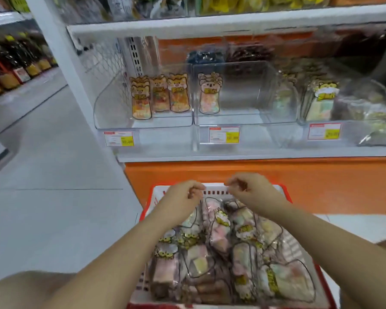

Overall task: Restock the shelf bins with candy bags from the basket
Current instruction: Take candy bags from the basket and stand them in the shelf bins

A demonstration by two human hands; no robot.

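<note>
A red basket (pixel 285 192) with a white inner wall stands on the floor below me, packed with several clear candy bags (pixel 243 253) of pastel sweets. My left hand (pixel 183 197) hovers over the basket's far end, its fingers curled and pinching the top edge of a pink candy bag (pixel 216 221). Close beside it, my right hand (pixel 247 190) is curled too, with nothing visible in it. On the shelf, the left clear bin (pixel 143 124) holds three stacks of orange bear bags (pixel 159 94). The middle bin (pixel 243 121) has one small stack of pink bags (pixel 210 94).
A third bin to the right holds green-yellow bags (pixel 321 101). Price tags (pixel 224 134) hang on the shelf's front edge. An orange base panel (pixel 210 172) stands just behind the basket. Grey floor tiles stretch left toward an aisle of bottles (pixel 13 63).
</note>
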